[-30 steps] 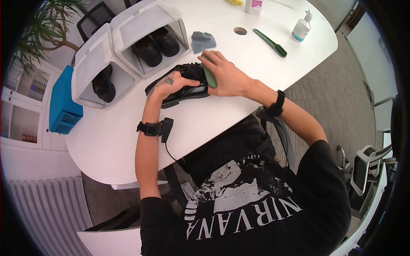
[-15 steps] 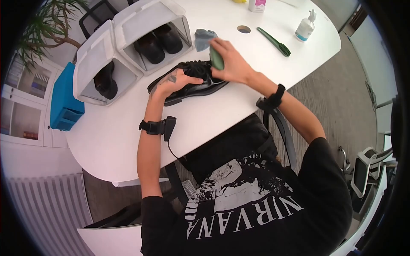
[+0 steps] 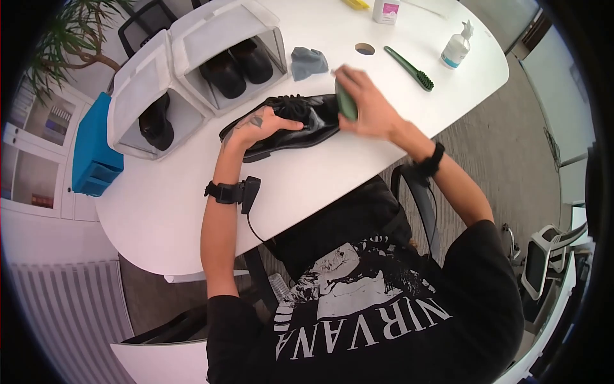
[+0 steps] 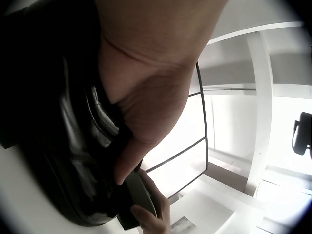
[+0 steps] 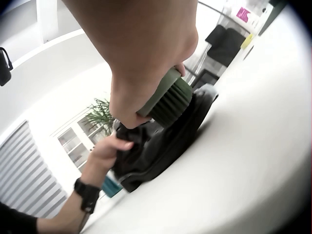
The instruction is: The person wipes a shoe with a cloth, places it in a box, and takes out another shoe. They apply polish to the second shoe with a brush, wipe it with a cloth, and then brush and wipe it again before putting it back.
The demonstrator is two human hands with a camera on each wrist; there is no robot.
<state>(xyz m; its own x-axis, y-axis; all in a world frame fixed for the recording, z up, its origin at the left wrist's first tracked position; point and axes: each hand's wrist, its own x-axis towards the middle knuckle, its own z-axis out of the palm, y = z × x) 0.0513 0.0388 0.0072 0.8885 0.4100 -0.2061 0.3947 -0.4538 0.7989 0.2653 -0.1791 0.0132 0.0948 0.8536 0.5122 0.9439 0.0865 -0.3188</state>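
Note:
A glossy black lace-up shoe [image 3: 322, 121] rests sole-down on the white table, its toe pointing right. My left hand [image 3: 261, 125] holds it at the opening, thumb laid along the near side; the other fingers are hidden behind the upper. In my right hand [image 3: 372, 107] is a green block brush [image 3: 346, 104], pinched between thumb and fingers. The right wrist view shows the dark bristles of the brush [image 5: 171, 105] right at the shoe's toe. From the left wrist view, the shoe's shiny side [image 4: 80, 161] and my left thumb are seen close up.
Two clear-fronted shoe boxes [image 3: 220, 16] with black shoes stand at the back left, beside a blue box [image 3: 96, 150]. A grey cloth [image 3: 309, 63] lies behind the shoe. Farther right are a green long-handled brush [image 3: 409, 67], a pump bottle [image 3: 456, 48] and a white bottle [image 3: 386, 11].
My right hand has moved the block brush rightward, from beside the laces to the toe of the shoe. The left hand keeps its hold in the same spot.

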